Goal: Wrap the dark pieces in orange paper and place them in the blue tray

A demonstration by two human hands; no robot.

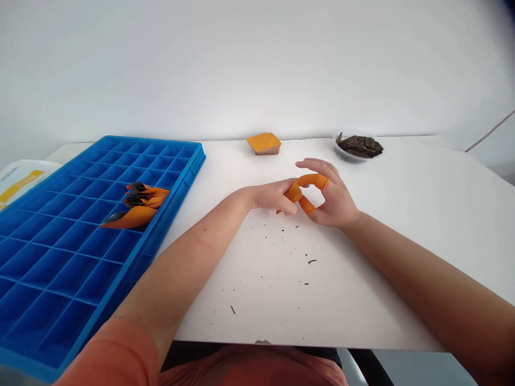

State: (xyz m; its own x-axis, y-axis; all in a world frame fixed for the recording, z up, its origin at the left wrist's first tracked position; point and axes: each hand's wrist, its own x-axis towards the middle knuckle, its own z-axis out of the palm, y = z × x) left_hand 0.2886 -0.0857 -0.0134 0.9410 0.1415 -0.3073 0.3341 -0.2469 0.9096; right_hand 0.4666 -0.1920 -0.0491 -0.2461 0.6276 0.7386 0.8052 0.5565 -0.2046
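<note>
My left hand (276,197) is closed around a small curled orange sheet (295,193), held just above the table. From the right, my right hand (336,201) pinches at the sheet's edge with thumb and index finger, both covered by orange finger cots (316,181). Its other fingers reach out over the top. The curl and my fingers hide part of the sheet, and whether anything lies inside it cannot be seen. Beyond my hands sits a stack of orange sheets (264,142). At the back right, dark brown flat strips (360,146) fill a clear bowl (354,158).
A blue divided tray (120,262) takes up the left side, with several orange and black cone-shaped rolls (134,217) near its right edge. Behind its far left lies a white and yellow package (24,182). Dark crumbs (311,261) are scattered over the white table (354,300).
</note>
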